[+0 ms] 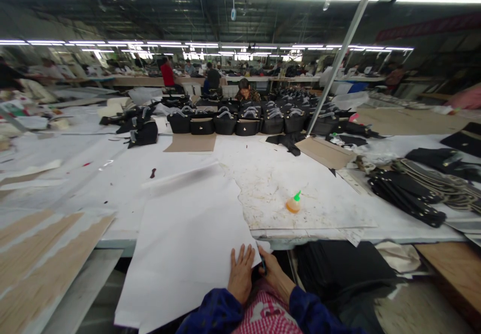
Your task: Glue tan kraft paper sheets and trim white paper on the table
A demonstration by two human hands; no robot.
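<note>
A large white paper sheet (188,243) hangs over the near edge of the work table (308,231) toward my lap. My left hand (240,274) lies flat on its lower right corner, fingers stretched out. My right hand (271,270) is beside it at the sheet's edge, fingers closed around a thin dark object that I cannot make out. A small orange glue bottle with a green cap (293,203) stands on the stained white table cover beyond the sheet.
Rows of black handbags (233,122) line the far side of the table, where a person (246,91) sits. Black straps and cut pieces (409,193) lie at right, cardboard sheets (41,254) at left. A slanted metal pole (338,58) rises from the table.
</note>
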